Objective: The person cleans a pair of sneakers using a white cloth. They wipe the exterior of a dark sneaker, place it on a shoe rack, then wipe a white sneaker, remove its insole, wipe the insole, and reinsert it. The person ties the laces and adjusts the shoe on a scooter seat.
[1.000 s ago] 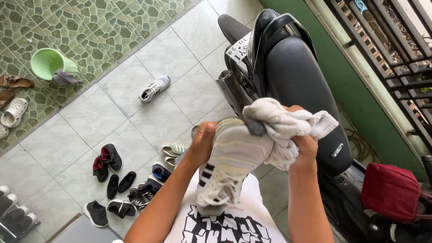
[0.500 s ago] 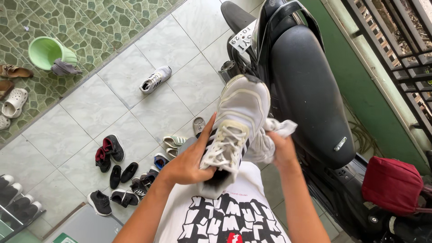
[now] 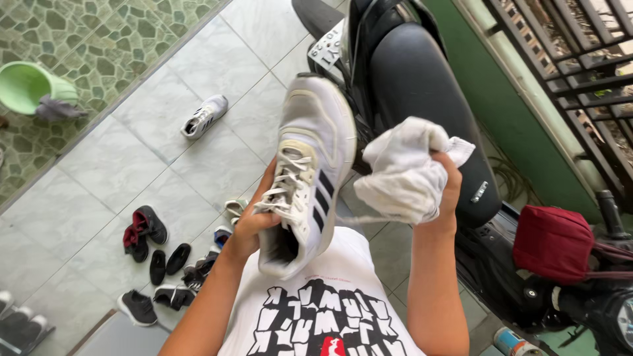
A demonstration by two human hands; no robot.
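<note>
Head view: left hand [image 3: 254, 227] gripped a white sneaker [image 3: 306, 168] by its laced side, fingers wrapped round the tongue area, toe pointing up and away from the body. Right hand [image 3: 448, 191] was closed around a bunched white cloth [image 3: 402, 175], held just beside the sneaker's striped side; whether cloth and shoe touched, could not tell. Both were held up in front of the chest, over a white T-shirt [image 3: 323, 316] with black block print. Black scooter seat [image 3: 422, 86] sat right behind the hands, red bag [image 3: 554, 244] on the scooter's floor at right. On the tiled floor [image 3: 105, 171] to the left: a matching white sneaker [image 3: 203, 117] lying alone, a cluster of dark shoes [image 3: 155, 250] nearer the body, a green bucket [image 3: 26, 86] with a grey rag [image 3: 58, 107] at the far edge.
</note>
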